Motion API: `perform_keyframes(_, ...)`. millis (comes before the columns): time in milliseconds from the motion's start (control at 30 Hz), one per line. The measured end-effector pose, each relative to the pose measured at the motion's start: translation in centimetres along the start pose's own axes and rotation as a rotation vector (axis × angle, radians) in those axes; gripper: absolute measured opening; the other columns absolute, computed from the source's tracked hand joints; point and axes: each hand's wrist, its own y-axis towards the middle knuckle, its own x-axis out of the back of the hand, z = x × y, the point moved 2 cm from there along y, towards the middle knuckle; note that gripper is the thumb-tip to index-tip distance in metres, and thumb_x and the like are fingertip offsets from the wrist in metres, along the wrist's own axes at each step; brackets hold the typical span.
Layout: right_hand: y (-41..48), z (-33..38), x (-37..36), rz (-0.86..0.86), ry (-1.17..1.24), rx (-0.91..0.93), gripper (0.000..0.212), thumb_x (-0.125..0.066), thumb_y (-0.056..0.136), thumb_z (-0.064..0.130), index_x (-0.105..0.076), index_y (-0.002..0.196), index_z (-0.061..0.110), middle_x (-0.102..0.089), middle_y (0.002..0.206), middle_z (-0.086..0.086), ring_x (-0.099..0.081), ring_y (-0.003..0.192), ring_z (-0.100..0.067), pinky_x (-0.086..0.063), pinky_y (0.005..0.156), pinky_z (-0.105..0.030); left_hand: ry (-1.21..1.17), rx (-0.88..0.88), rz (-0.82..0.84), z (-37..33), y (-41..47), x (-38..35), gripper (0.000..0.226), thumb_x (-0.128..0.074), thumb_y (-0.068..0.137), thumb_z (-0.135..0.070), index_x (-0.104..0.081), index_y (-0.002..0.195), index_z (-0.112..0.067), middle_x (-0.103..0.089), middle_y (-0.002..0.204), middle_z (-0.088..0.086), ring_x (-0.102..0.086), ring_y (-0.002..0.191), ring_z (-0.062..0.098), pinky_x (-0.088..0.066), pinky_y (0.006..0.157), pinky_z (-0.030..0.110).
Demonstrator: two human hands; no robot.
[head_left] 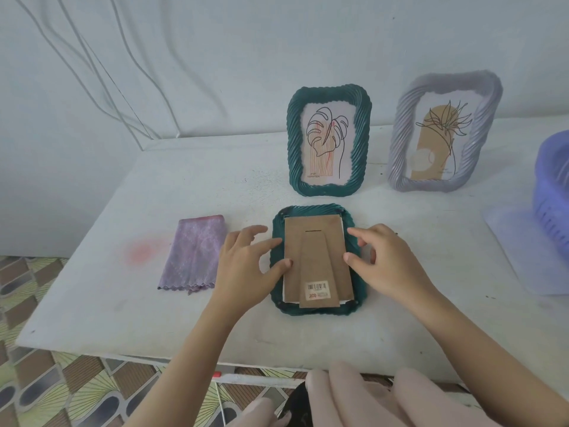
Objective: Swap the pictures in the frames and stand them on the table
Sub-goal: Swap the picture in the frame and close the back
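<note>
A green frame [320, 312] is laid face down near the front middle of the white counter [215, 180]. Its brown cardboard backing [334, 241] is seen lying within the rim, slightly askew, with a white sheet edge showing along the right side. A folded stand [318, 266] lies flat on the backing, and a barcode sticker [317, 290] is stuck near its lower end.

The left hand [246, 260] is placed at the frame's left side. Its grip is wide: the thumb and forefinger are spread, and their tips touch the left edge of the backing. The right hand [388, 260] is set at the frame's right side, with the thumb tip on the backing's right edge and the fingers bent over the rim. Whether this grip pinches the backing or only rests on it cannot be told.

Behind, a second green frame [294, 149] is stood upright with a leaf drawing [326, 143] in it. Just to its right, apart from it, a lilac frame [400, 143] is stood upright with a plant drawing [440, 143].

A folded purple cloth [194, 254] is laid to the left of the hands. A purple basket [554, 192] is seen at the right edge, resting on a pale sheet [523, 241].
</note>
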Motion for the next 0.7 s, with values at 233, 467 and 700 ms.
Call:
perform_keyframes(233, 0.5, -0.2, -0.1, 0.071, 0.004, -0.017, 0.049, -0.061, 0.085, 0.029, -0.048, 0.133, 0.027, -0.045, 0.097, 0.007, -0.041, 0.068, 0.005, -0.034, 0.072, -0.021, -0.063, -0.070, 0.007, -0.2, -0.3, -0.6, 0.075, -0.042, 0.067, -0.068, -0.058, 0.125, -0.024, -0.047, 0.134, -0.006, -0.028, 0.120, 0.014, -0.024, 0.098, 0.027)
perform_keyframes(467, 1.1, -0.6, 0.3, 0.158, -0.004, 0.009, 0.052, -0.060, 0.085, 0.029, -0.046, 0.134, 0.032, -0.038, 0.086, 0.018, -0.042, 0.071, 0.004, -0.036, 0.075, -0.023, -0.062, -0.049, -0.005, -0.4, -1.4, -1.3, 0.058, -0.064, 0.080, -0.048, -0.051, 0.131, -0.024, -0.040, 0.139, -0.005, -0.029, 0.119, 0.016, -0.024, 0.096, 0.024)
perform_keyframes(700, 1.4, -0.5, 0.2, 0.133, -0.022, 0.009, 0.052, -0.057, 0.087, 0.034, -0.043, 0.136, 0.031, -0.041, 0.098, 0.009, -0.042, 0.070, 0.003, -0.037, 0.075, -0.024, -0.023, -0.069, -0.006, -0.1, -1.2, -1.3, 0.083, -0.041, 0.066, -0.076, -0.051, 0.131, -0.025, -0.042, 0.137, -0.005, -0.028, 0.122, 0.017, -0.023, 0.099, 0.029)
